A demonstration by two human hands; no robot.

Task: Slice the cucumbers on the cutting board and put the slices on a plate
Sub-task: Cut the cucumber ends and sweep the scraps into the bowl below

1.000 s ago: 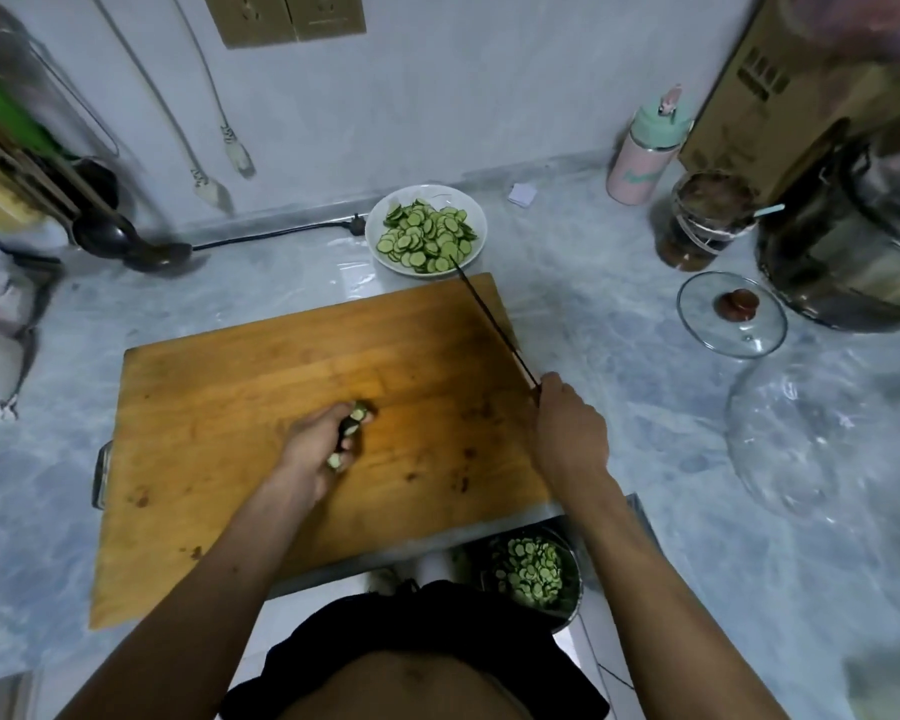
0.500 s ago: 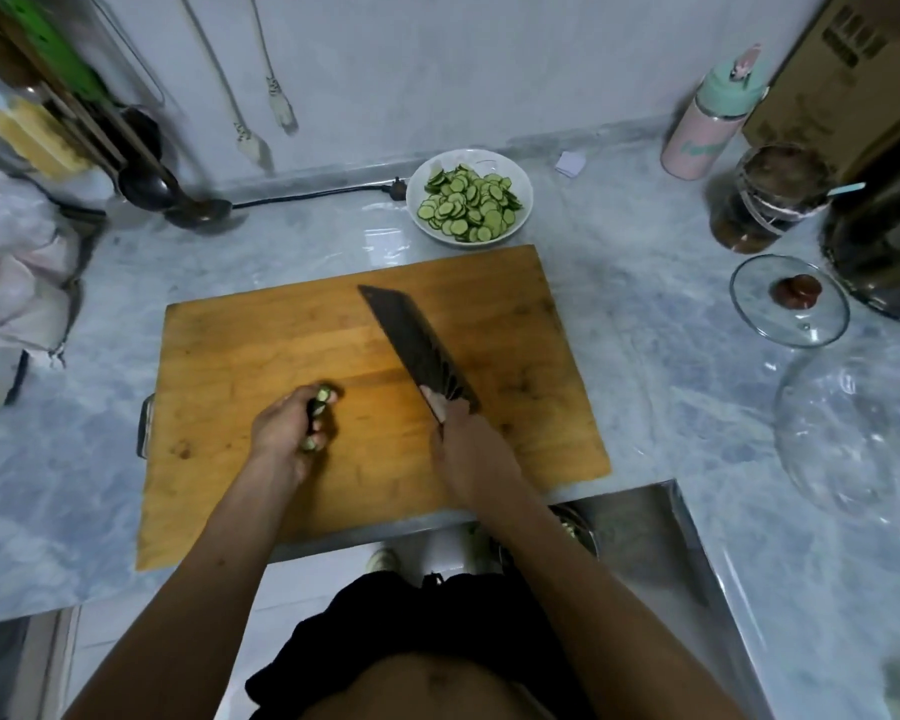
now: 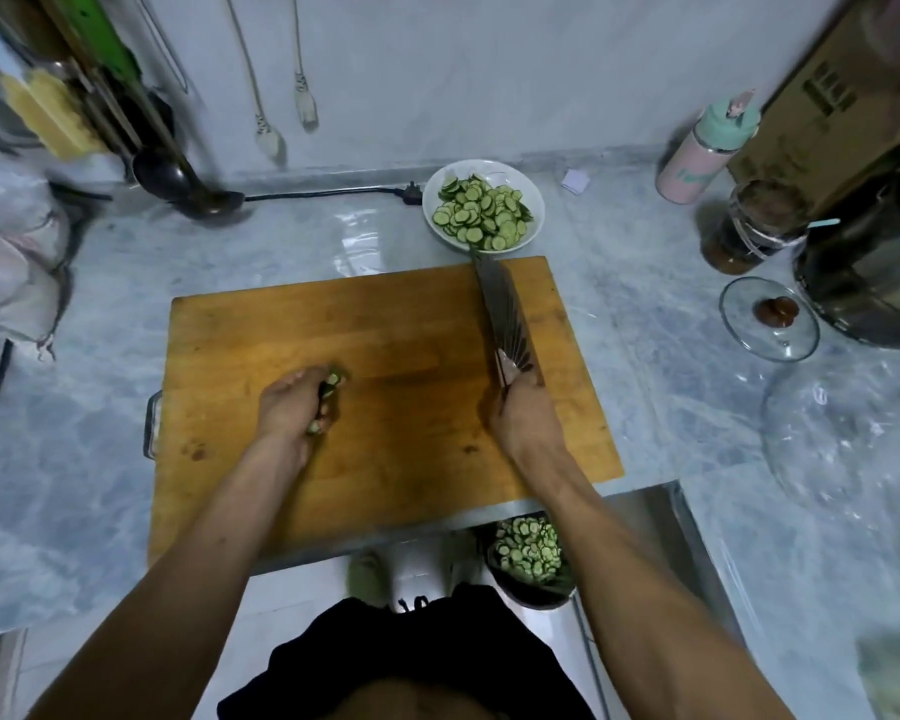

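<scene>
A wooden cutting board (image 3: 385, 324) lies on the marble counter. My left hand (image 3: 292, 407) rests on the board, closed around a few cucumber pieces (image 3: 332, 380) that peek out between the fingers. My right hand (image 3: 523, 413) grips the handle of a dark cleaver (image 3: 502, 309), whose blade points away toward the white plate (image 3: 533, 200). The blade tip reaches the plate's near rim. The plate, just behind the board, is heaped with cucumber slices (image 3: 481, 213).
A bowl of more cucumber slices (image 3: 528, 550) sits below the counter edge. A glass lid (image 3: 767, 319), a jar (image 3: 749, 231), a pink bottle (image 3: 707, 148) and a large pot (image 3: 874, 283) stand at the right. A ladle (image 3: 178, 179) and bags lie at the left.
The cleaver has swung from the board's middle to the right side, its tip now at the plate's rim. My left hand stays closed on the cucumber pieces in the same spot.
</scene>
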